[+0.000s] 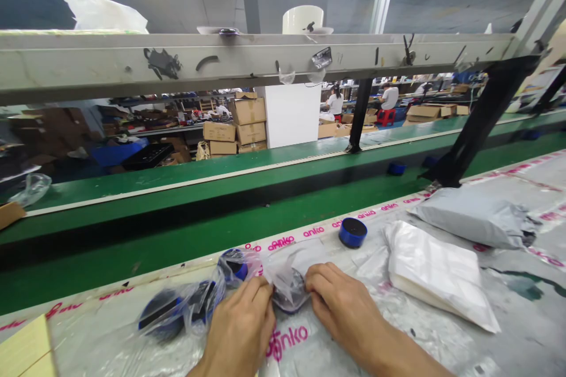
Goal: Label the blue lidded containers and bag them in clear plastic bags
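Note:
A clear plastic bag with a dark, blue-edged round object inside lies between my two hands on the plastic-covered table. My left hand has its fingers closed on the bag's left side. On the right side, my right hand pinches the bag's edge. Left of my left hand are blue and black round devices under or in clear plastic; another sits just behind that hand. A bare blue round device stands upright beyond my right hand.
A stack of white plastic bags and a grey pouch lie at the right. Yellow paper is at the lower left. Behind the table runs a green conveyor with a blue device, below a metal shelf beam. Two people sit far back.

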`<action>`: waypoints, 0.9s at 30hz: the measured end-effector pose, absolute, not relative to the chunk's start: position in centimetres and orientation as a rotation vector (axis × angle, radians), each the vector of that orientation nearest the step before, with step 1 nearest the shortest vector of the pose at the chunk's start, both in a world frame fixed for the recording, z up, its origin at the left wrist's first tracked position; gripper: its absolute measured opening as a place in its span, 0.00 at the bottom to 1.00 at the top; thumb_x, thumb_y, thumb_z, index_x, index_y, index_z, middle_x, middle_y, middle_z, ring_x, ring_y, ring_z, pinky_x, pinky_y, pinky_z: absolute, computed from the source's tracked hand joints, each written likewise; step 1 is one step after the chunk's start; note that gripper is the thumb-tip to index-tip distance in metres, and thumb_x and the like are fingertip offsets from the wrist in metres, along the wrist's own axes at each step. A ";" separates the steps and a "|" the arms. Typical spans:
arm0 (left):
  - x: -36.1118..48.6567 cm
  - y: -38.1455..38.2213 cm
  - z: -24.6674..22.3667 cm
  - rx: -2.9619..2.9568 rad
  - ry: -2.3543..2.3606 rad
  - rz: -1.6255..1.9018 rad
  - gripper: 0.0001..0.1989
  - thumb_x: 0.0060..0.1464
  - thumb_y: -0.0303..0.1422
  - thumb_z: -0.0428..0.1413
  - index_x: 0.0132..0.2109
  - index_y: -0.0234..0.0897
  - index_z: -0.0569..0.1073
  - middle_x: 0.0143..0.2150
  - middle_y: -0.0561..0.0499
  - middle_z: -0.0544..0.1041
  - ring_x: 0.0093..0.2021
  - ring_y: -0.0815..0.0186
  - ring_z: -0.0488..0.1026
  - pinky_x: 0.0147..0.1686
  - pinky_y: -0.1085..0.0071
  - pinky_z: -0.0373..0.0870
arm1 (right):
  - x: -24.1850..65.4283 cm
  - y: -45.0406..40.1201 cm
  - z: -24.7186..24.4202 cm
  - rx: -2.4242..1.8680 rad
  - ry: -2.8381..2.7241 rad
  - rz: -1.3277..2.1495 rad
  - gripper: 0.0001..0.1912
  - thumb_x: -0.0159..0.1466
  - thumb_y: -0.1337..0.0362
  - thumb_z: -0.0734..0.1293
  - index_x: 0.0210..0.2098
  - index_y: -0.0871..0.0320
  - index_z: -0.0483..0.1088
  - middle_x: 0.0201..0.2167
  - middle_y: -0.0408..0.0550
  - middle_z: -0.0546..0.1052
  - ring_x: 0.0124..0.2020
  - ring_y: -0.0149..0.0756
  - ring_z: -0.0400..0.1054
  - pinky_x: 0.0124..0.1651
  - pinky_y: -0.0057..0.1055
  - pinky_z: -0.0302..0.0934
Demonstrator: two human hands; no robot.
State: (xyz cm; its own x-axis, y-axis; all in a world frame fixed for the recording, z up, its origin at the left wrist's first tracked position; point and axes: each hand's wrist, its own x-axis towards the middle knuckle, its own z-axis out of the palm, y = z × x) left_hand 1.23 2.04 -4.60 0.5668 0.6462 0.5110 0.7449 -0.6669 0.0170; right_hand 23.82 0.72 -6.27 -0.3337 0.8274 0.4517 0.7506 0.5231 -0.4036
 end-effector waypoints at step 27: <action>2.6 3.2 -3.3 -2.874 -1.598 -0.703 0.07 0.64 0.37 0.54 0.36 0.41 0.67 0.31 0.55 0.74 0.30 0.63 0.75 0.30 0.70 0.64 | 22.6 1.1 -5.2 -1.431 -2.090 0.283 0.10 0.73 0.66 0.60 0.35 0.58 0.69 0.34 0.47 0.75 0.38 0.40 0.67 0.41 0.34 0.58</action>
